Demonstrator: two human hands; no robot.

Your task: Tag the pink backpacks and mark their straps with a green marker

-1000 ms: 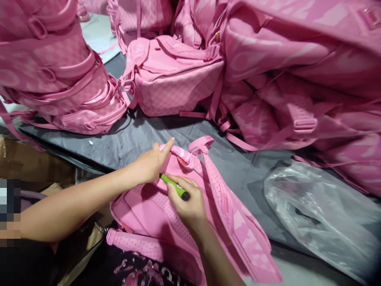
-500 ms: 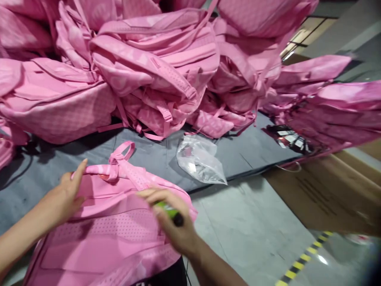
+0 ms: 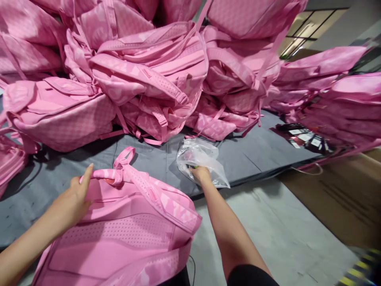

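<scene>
A pink backpack [image 3: 119, 238] lies in front of me at the near edge of the grey surface, its dotted back panel facing up. My left hand [image 3: 73, 198] grips it by the top edge near the carry handle. My right hand [image 3: 200, 174] reaches into the mouth of a clear plastic bag [image 3: 212, 163] on the grey surface. Its fingers are partly covered by the plastic, and a bit of green and black shows at them, too small to make out fully.
Pink backpacks [image 3: 149, 79] are heaped along the back of the grey table [image 3: 154, 159]. More pink bags [image 3: 342, 103] and several labelled tags [image 3: 306, 139] lie at the right. Below stands a cardboard box [image 3: 336, 190]; yellow-black tape [image 3: 358, 270] marks the floor.
My right hand has moved from above the backpack, where it held a green and black object, forward and right into the plastic bag. My left hand stays at the backpack. The view has shifted slightly.
</scene>
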